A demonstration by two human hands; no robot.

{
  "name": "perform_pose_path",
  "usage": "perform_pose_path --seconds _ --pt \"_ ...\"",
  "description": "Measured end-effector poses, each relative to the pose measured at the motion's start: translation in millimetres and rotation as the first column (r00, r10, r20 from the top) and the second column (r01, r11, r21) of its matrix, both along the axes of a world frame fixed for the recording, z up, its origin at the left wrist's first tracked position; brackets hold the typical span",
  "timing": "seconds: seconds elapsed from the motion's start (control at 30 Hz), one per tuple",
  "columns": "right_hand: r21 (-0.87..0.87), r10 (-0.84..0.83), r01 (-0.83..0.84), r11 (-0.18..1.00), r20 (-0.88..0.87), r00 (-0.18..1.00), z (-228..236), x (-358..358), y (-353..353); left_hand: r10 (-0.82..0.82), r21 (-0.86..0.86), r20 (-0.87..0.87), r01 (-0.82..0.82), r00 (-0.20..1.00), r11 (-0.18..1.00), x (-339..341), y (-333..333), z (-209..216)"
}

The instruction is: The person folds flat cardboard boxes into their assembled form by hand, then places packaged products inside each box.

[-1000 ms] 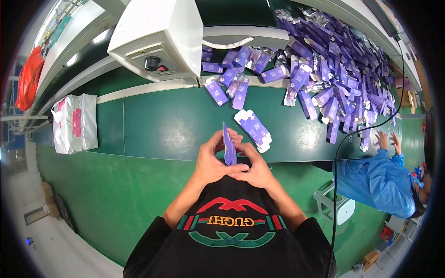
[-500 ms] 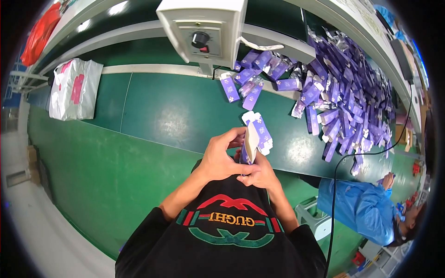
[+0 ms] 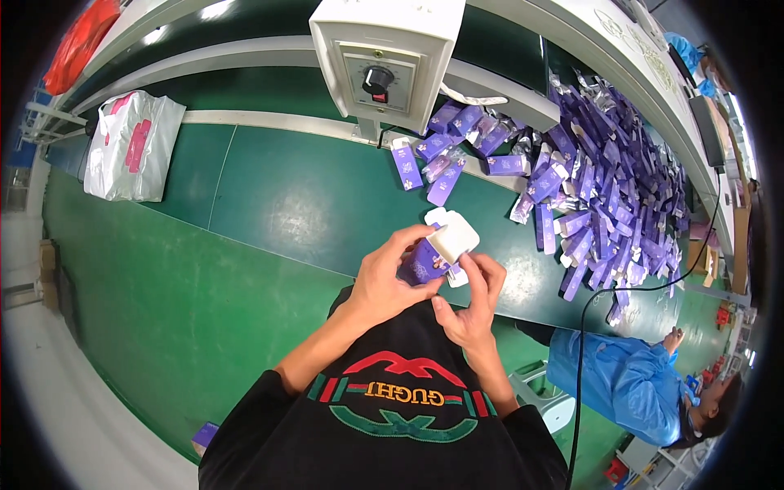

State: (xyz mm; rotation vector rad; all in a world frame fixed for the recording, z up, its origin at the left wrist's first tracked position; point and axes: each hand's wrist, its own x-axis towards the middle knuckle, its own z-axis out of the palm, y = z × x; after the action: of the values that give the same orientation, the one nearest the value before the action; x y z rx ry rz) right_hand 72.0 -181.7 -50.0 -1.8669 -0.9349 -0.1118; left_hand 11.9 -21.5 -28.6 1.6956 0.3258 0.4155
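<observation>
A small purple carton (image 3: 426, 263) with white inner flaps is gripped in my left hand (image 3: 382, 276), fingers behind it and thumb along its near side. Its upper end gapes, showing the white inside. At that end, the fingertips of my right hand (image 3: 475, 304) touch the edge by the flap, with the thumb held apart below. Behind the carton, on the table, lies another purple carton, mostly covered; only its white flaps (image 3: 435, 216) and a bit of its lower end show. Whether anything is inside the held carton I cannot tell.
Several purple cartons and clear wrapped packs (image 3: 600, 180) are heaped at the right of the green table (image 3: 286, 196). A white control box (image 3: 384, 73) with a knob overhangs the back. A white bag (image 3: 131, 147) stands left. A black cable (image 3: 581, 351) hangs near a blue-clad co-worker (image 3: 616, 367).
The carton has turned, so its printed side and open end now show. My right hand has come from beneath it to its right end. The whole view has shifted slightly.
</observation>
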Motion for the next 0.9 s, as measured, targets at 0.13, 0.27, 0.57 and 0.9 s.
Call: perform_pose_path --seconds 0.13,0.27,0.57,0.9 --pt "-0.134 0.064 -0.059 0.989 0.037 0.997 10 7 0 -0.097 0.357 0.129 0.045 0.987 0.933 0 6 -2" --pt "0.140 -0.083 0.109 0.984 -0.181 0.980 1 -4 -4 -0.175 0.516 0.178 0.060 0.968 0.855 3 11 -5" --pt "0.324 0.136 0.129 0.937 -0.682 0.719 33 1 13 -0.241 0.580 0.209 0.078 0.948 0.811 5 16 0" --pt "-0.021 -0.119 0.120 0.993 0.067 0.991 30 -8 23 -0.235 0.578 0.219 0.068 0.947 0.813 6 11 -9"
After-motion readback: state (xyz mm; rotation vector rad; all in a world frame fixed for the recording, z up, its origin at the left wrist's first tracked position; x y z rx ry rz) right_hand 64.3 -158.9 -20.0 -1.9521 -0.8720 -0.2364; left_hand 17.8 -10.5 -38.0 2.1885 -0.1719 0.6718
